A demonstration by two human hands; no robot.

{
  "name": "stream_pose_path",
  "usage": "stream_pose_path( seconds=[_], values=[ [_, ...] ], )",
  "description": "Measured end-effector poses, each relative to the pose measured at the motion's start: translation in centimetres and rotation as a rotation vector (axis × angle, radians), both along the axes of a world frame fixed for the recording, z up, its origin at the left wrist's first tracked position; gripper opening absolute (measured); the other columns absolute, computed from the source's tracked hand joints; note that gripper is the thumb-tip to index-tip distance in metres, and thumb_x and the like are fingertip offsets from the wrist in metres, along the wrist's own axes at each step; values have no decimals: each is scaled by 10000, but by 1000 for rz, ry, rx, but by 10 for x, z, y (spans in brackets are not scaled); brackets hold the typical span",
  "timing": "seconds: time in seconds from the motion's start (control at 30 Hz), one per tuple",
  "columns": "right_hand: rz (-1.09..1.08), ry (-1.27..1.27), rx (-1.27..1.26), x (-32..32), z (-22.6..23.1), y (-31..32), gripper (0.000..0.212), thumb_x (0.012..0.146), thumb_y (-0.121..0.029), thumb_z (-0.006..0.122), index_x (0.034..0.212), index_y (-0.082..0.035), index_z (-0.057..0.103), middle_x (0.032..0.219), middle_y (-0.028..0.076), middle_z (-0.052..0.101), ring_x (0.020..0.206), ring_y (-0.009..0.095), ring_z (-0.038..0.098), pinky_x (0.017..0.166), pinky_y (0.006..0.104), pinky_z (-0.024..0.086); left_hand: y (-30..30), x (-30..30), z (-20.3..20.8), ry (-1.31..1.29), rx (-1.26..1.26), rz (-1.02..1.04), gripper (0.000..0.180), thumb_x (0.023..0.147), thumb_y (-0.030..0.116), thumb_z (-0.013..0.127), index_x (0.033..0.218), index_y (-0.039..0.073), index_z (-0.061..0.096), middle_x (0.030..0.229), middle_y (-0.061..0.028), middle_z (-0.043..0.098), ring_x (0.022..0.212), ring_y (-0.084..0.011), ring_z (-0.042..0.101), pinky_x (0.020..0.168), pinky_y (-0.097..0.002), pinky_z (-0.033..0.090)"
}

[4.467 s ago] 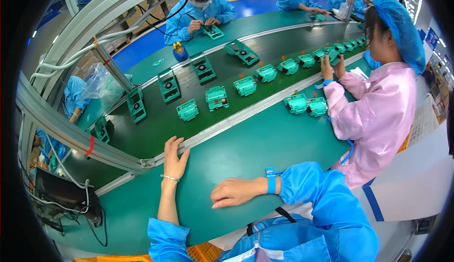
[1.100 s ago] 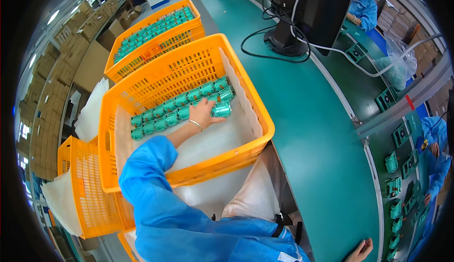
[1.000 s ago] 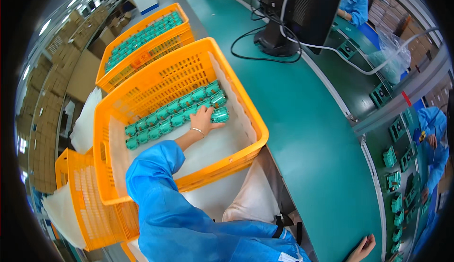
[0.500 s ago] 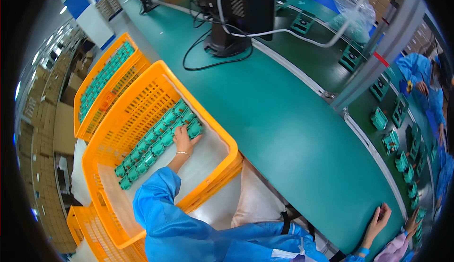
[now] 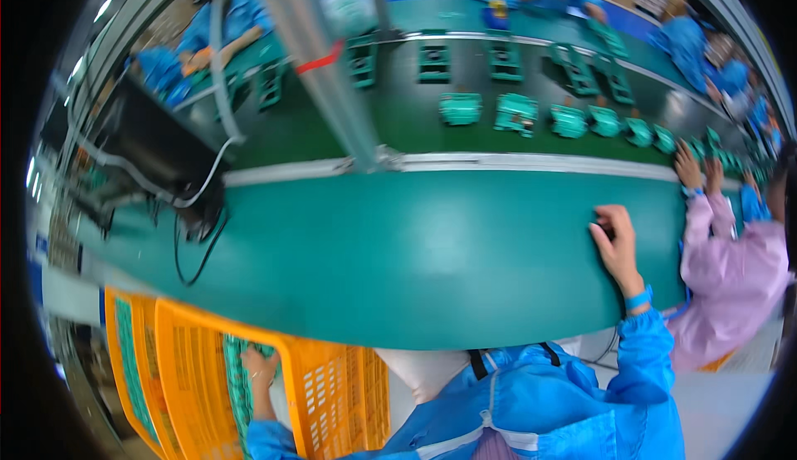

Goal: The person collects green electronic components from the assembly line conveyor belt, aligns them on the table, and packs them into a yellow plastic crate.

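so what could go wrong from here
The left hand is down among the green parts in the orange crate, so it might nudge one out of place. The right hand is over the bench, near the co-worker's pink sleeve, so they could bump. The black cable looped on the bench might snag something.

The smock is blue with loose sleeves; white strips flank its front zip; the right wristband is blue.
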State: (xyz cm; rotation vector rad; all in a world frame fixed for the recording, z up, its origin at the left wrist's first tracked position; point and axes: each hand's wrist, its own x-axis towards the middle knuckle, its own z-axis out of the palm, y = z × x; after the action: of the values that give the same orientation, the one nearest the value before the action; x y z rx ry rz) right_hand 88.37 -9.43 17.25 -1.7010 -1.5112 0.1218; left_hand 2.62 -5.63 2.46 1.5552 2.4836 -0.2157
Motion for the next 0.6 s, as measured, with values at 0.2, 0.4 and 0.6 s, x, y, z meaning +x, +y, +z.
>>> stream_pose_path(
  seconds=[0.2, 0.4, 0.6],
  values=[
    [-4, -23, -27, -5, 11, -10, 319, 856, -46, 758, 1150, -14, 640, 1073, 137, 602, 891, 259, 629, 756, 340, 532, 34, 32, 160, 307, 192, -49, 445, 832, 352, 828, 1060, 10, 657, 955, -182, 692, 915, -368, 680, 789, -458, 535],
    [175, -93, -38, 4, 10, 1, 441, 847, -128, 791, 1231, -18, 603, 1135, 167, 594, 1043, 361, 585, 897, 432, 503, 51, 248, 302, -433, 547, -520, 181, 869, 68, 770, 969, 5, 634, 912, -132, 654, 829, -300, 658, 732, -360, 531],
    [283, -210, 26, 23, 6, 45, 576, 829, -157, 808, 1323, -23, 544, 1260, 191, 546, 1122, 393, 543, 955, 465, 473, 150, 467, 280, -206, 688, -1362, 438, 745, 89, 848, 1114, 58, 615, 1142, -141, 631, 1075, -375, 624, 899, -444, 529]
  ],
)
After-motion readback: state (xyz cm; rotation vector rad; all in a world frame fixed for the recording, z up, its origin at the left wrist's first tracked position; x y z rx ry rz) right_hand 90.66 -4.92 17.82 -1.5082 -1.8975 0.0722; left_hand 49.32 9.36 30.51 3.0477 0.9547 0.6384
